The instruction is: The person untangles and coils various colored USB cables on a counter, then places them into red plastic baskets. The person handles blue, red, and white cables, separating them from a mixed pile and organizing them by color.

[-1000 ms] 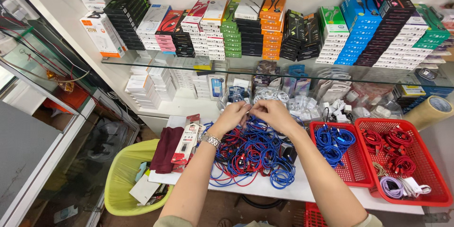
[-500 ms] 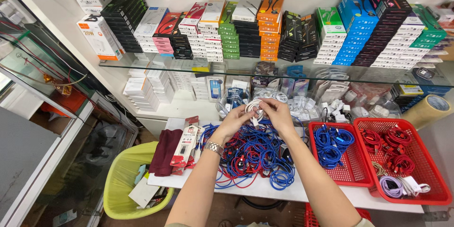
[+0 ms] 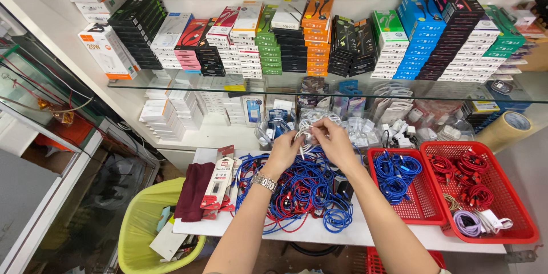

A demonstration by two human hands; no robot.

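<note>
Left hand (image 3: 283, 149) and right hand (image 3: 337, 142): both pinched shut on a white cable (image 3: 308, 131), raised over the cable pile (image 3: 302, 188) at mid-desk (image 3: 319, 233).

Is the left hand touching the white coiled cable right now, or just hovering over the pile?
Touching. In the head view the left hand and right hand both pinch the white coiled cable between their fingers, raised above the blue and red cable pile.

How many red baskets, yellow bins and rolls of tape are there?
Red baskets: 2, one with blue cables, one with red cables
Yellow bin: 1
Roll of tape: 1
Total: 4

Both hands, left hand and right hand, hold a white cable.
</note>
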